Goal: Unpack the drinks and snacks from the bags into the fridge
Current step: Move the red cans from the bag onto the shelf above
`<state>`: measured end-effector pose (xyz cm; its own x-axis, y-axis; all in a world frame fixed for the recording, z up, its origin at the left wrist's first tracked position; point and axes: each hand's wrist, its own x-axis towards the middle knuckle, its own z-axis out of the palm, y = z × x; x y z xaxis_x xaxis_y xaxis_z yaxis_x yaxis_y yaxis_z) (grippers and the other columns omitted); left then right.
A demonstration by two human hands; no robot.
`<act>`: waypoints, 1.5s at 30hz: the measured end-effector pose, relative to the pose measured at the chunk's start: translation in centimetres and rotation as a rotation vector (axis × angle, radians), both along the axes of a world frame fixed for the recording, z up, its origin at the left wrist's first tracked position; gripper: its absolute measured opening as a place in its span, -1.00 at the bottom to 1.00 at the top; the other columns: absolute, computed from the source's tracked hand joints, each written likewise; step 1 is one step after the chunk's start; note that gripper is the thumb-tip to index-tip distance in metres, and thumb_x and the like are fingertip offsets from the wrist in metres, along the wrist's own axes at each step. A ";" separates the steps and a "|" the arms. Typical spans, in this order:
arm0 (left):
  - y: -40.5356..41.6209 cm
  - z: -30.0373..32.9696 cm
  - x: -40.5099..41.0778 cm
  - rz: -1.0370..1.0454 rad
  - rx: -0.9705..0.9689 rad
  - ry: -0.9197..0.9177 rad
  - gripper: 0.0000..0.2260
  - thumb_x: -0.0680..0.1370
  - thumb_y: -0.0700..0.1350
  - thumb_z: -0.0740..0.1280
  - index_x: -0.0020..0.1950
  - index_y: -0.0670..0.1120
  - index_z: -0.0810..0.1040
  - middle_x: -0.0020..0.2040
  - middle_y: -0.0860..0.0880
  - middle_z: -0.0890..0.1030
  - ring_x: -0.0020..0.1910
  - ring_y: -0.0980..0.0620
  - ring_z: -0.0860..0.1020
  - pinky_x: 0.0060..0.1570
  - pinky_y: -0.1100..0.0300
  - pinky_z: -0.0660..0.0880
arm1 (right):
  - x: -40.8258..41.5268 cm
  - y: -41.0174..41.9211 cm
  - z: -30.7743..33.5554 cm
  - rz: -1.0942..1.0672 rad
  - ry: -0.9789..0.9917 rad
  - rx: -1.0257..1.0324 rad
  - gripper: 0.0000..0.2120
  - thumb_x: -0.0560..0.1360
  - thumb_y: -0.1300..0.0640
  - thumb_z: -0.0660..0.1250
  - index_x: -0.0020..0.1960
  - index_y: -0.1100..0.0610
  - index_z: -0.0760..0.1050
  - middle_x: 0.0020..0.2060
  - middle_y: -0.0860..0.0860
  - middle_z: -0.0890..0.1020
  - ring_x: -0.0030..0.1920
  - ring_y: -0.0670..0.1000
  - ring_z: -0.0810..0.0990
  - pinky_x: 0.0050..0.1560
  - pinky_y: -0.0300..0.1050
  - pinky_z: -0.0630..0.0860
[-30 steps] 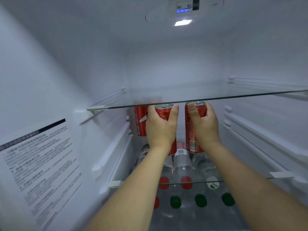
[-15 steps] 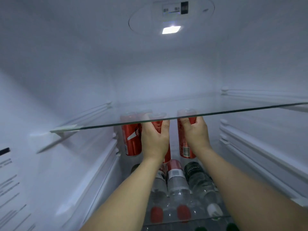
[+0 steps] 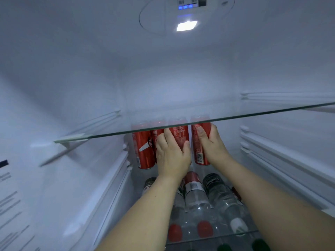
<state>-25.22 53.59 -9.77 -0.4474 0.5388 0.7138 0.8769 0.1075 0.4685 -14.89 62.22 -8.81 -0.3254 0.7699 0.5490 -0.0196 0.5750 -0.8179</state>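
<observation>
Inside the fridge, a row of tall red soda cans stands at the back under the upper glass shelf [image 3: 235, 115]. My left hand [image 3: 172, 154] is wrapped around one can [image 3: 179, 134] in the middle of the row. My right hand [image 3: 212, 144] grips the rightmost can [image 3: 198, 153]. Two more red cans, one at the far left [image 3: 143, 151] and one beside it [image 3: 156, 132], stand free to the left of my hands. Both held cans are upright, and their bases look close to the shelf they stand over.
Several clear water bottles [image 3: 195, 194] lie on their sides in front of the cans, caps toward me. The upper glass shelf crosses just above the can tops. White side rails [image 3: 282, 160] line the right wall, and a printed label [image 3: 10, 211] covers the left wall.
Both hands have pushed their cans deeper into the fridge, level with the cans at the back. My view has moved closer and tilted up.
</observation>
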 end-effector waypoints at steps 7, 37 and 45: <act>0.4 -0.3 0.0 0.027 -0.007 0.044 -0.32 0.56 -0.01 0.32 0.56 -0.18 0.06 0.36 -0.19 0.29 0.33 -0.19 0.36 0.28 -0.08 0.40 | -0.5 1.0 -0.8 -0.150 -0.220 0.045 -0.18 0.41 -0.45 -0.15 0.51 0.00 0.13 0.33 0.10 0.23 0.42 0.05 0.11 0.46 0.03 0.04; 0.7 -1.0 0.0 0.080 -0.240 0.219 -0.50 0.45 -0.17 0.29 0.35 0.06 0.25 0.26 -0.12 0.22 0.16 -0.11 0.35 0.22 0.01 0.34 | -0.2 1.3 -0.9 -0.153 -0.214 0.039 -0.54 0.58 0.11 0.29 0.43 0.18 0.27 0.28 0.17 0.38 -0.17 -0.28 0.38 -0.29 -0.64 0.33; 0.4 -0.6 0.2 0.086 -0.281 0.233 -0.50 0.47 -0.13 0.29 0.37 0.05 0.24 0.28 -0.13 0.21 0.17 -0.12 0.34 0.23 0.00 0.36 | 0.1 0.5 -0.6 -0.155 -0.222 0.015 -0.49 0.58 0.07 0.30 0.46 0.16 0.22 0.29 0.16 0.42 0.06 -0.06 0.47 -0.01 -0.28 0.40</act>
<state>-25.00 53.95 -10.42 -0.3425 0.6960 0.6310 0.9387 0.2812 0.1994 -14.82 62.71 -9.44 -0.3179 0.8124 0.4888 0.2489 0.5690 -0.7838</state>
